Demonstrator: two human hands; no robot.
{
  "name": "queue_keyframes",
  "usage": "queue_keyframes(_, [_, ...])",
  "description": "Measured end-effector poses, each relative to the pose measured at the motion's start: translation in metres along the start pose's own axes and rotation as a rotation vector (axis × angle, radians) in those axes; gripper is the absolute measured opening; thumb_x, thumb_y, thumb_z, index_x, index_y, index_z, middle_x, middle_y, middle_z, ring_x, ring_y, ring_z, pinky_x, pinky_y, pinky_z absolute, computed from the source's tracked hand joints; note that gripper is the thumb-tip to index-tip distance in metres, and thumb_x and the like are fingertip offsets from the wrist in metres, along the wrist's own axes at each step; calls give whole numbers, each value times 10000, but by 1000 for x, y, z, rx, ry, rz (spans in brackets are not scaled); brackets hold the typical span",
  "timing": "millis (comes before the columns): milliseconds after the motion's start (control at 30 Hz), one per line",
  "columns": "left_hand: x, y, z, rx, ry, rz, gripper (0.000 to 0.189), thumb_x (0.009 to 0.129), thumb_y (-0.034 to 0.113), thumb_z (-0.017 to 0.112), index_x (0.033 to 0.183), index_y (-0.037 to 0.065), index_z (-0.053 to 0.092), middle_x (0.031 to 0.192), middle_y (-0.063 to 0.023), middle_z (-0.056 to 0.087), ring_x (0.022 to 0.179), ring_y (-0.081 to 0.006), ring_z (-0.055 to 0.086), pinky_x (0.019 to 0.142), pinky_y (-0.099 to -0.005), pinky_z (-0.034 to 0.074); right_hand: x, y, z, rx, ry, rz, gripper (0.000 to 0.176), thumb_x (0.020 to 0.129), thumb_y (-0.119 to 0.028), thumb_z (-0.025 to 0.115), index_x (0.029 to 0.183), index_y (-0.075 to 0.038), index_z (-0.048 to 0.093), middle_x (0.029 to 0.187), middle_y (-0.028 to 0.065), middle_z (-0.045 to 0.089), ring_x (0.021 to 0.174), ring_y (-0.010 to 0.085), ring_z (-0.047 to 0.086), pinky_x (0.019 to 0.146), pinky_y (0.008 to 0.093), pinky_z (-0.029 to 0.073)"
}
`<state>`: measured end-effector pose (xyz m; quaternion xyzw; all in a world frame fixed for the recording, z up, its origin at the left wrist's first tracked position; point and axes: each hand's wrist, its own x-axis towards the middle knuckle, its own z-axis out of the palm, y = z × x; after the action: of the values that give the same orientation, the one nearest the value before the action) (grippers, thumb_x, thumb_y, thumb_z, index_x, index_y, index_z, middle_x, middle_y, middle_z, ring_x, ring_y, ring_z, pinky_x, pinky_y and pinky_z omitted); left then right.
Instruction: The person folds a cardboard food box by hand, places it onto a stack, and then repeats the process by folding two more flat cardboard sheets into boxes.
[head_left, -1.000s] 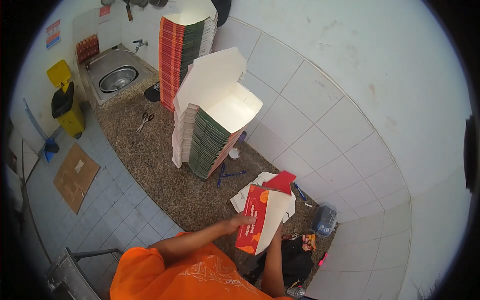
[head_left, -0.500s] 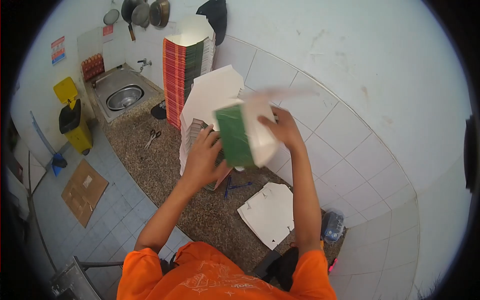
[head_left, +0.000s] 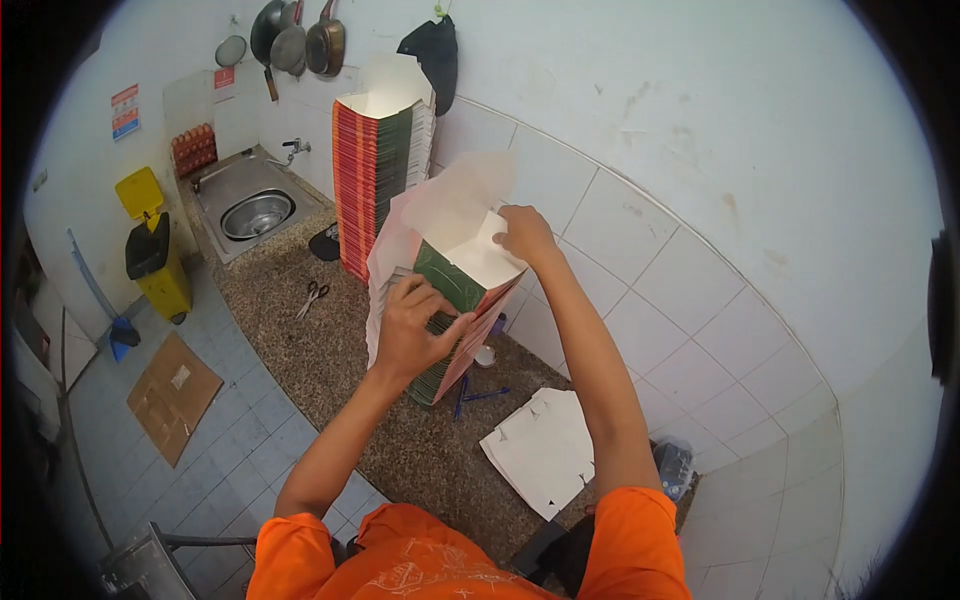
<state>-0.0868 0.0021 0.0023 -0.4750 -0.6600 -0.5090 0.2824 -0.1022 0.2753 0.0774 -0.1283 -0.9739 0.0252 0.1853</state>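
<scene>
The left hand (head_left: 412,330) braces the open box (head_left: 452,276) with spread fingers while the right hand (head_left: 527,238) pinches its white rim, apparently to steady it atop the nested stack (head_left: 429,386) on the desk (head_left: 395,450).

Steel sink (head_left: 257,215): set into the speckled counter (head_left: 262,290), beside the egg tray (head_left: 194,151). Scissors (head_left: 312,299): on the counter, blades apart. Pans (head_left: 325,46): hung on the wall. Yellow bin (head_left: 168,287): on the floor, lid raised. Cardboard sheet (head_left: 180,400): flat on the floor tiles.
</scene>
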Motion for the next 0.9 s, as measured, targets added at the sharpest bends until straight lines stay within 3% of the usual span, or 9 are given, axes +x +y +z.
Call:
queue_keyframes(133, [4, 4, -4, 19, -99, -57, 204, 730, 216, 873, 733, 79, 722, 823, -53, 691, 1018, -287, 577, 962, -430, 418, -6, -8, -1, -17, -34, 69, 330, 772, -229, 789, 1024, -37, 698, 1081, 183, 714, 1015, 370, 685, 882, 469, 557])
queue_keyframes(200, [7, 9, -7, 92, -110, -37, 210, 741, 240, 857, 710, 92, 711, 836, -37, 693, 1046, -280, 562, 976, -440, 367, -22, -28, -18, 64, 223, -137, 395, 813, -312, 774, 1062, -25, 667, 1081, 178, 710, 1021, 372, 679, 883, 472, 548])
queue_keyframes(267, [7, 9, -7, 121, -98, -33, 231, 745, 288, 853, 738, 101, 717, 828, -38, 687, 1049, -278, 559, 966, -436, 358, -44, -59, -53, 461, -157, -170, 440, 876, -350, 731, 1152, -22, 636, 1118, 157, 699, 966, 340, 677, 843, 442, 541])
queue_keyframes(400, [5, 3, -18, 317, 27, -4, 406, 722, 459, 850, 928, 129, 733, 811, -39, 668, 1085, -262, 537, 926, -425, 357, -94, -75, -54, 523, -543, -416, 390, 919, -351, 679, 1139, -33, 624, 1006, 177, 708, 897, 355, 681, 790, 439, 541])
queue_keyframes(533, [3, -7, -21, 357, -47, -90, 563, 703, 557, 849, 1068, 152, 707, 751, -59, 649, 912, -263, 608, 807, -419, 450, -95, -97, -51, 156, -356, -275, 295, 939, -307, 641, 1078, -47, 622, 869, 202, 704, 835, 405, 686, 748, 487, 538])
queue_keyframes(600, [-2, -7, -15, 242, -232, -354, 667, 700, 630, 837, 1094, 123, 658, 654, -35, 608, 658, -214, 637, 588, -385, 475, -85, -121, -43, 126, -116, -193, 292, 939, -311, 625, 1047, -40, 615, 854, 223, 702, 824, 432, 688, 719, 521, 538])
queue_keyframes(700, [-10, -14, -13, 273, -152, -284, 769, 677, 654, 848, 1176, 122, 605, 611, -42, 592, 500, -228, 613, 487, -375, 465, -69, -129, -13, 118, -77, -180, 311, 936, -318, 616, 1048, -28, 623, 845, 241, 699, 799, 433, 692, 702, 514, 546])
queue_keyframes(833, [-12, -25, -15, 289, -200, -372, 860, 679, 641, 849, 1292, 127, 533, 638, -54, 620, 589, -244, 670, 540, -375, 496, -73, -139, -16, 40, -104, -230, 274, 932, -266, 581, 1025, -15, 635, 848, 248, 701, 787, 428, 697, 693, 512, 551])
queue_keyframes(900, [-11, -22, -12, 234, -198, -436, 813, 681, 573, 872, 1282, 150, 523, 815, -127, 709, 752, -337, 729, 620, -442, 552, -78, -146, -11, 56, -155, -228, 274, 927, -239, 528, 1031, -14, 645, 865, 240, 709, 786, 419, 702, 701, 521, 551])
